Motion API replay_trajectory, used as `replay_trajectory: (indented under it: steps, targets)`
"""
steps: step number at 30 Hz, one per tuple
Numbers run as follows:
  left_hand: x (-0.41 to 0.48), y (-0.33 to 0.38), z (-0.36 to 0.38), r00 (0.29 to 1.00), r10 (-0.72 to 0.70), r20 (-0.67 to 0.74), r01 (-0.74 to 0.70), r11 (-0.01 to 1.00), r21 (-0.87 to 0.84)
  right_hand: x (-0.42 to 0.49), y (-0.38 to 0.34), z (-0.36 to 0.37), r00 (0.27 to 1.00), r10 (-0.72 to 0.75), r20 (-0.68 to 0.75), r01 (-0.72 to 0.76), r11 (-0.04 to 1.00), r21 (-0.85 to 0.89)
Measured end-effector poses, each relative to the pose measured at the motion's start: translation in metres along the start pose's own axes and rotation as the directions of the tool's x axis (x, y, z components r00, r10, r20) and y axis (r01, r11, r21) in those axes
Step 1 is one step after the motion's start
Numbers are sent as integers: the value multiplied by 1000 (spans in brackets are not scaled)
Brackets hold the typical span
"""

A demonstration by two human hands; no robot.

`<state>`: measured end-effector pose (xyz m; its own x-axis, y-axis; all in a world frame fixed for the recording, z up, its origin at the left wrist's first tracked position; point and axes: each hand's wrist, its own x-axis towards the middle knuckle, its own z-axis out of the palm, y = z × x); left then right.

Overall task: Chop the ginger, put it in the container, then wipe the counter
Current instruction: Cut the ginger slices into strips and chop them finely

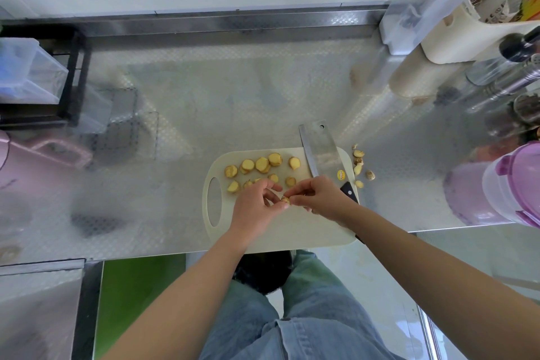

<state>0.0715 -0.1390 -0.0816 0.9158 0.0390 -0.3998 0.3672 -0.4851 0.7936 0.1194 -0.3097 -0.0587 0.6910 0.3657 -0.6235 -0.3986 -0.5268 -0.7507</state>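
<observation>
Several yellow ginger slices (262, 164) lie across the far half of a cream cutting board (292, 234) at the counter's front edge. Over the board's middle, my left hand (257, 204) and my right hand (320, 197) meet, both pinching one small ginger piece (285, 199) between their fingertips. A cleaver (320, 149) rests on the board's right side, blade pointing away, its black handle partly under my right wrist. Ginger peel scraps (358, 168) sit on the steel counter just right of the board.
A clear container with a purple lid (514, 184) stands at the right edge. Cream holders, bottles and a box crowd the back right. A black rack (73, 79) with clear bins and a pink object (43, 152) are at the left. The steel counter (233, 90) stretches behind the board.
</observation>
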Motion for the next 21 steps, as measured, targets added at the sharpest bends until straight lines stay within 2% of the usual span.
replay_trajectory:
  steps: [4,8,14,16,17,18,20,21]
  targets:
    - [-1,0,0,1000,30,7,-31,999,38,-2,0,1,1000,-7,29,7,1000,-2]
    - [-2,4,1,999,19,43,-20,1000,8,2,6,1,997,-37,-65,33,998,-62]
    - [-2,9,0,982,-51,180,98,958,-268,-6,8,-6,994,-86,-69,81,994,-71]
    - [-2,9,3,978,-74,195,127,953,-276,-8,10,-9,996,-75,-48,71,994,-85]
    - [-1,8,6,978,-99,184,146,954,-262,-9,12,-11,992,-79,-102,67,990,-122]
    - [0,6,9,979,-128,161,164,959,-231,-8,16,-14,972,-98,-214,57,980,-192]
    - [3,5,14,981,-171,92,180,979,-99,-9,21,-21,880,-154,-449,-8,941,-338]
    - [3,6,16,981,-182,61,183,983,-5,-11,23,-24,844,-174,-508,-49,917,-396]
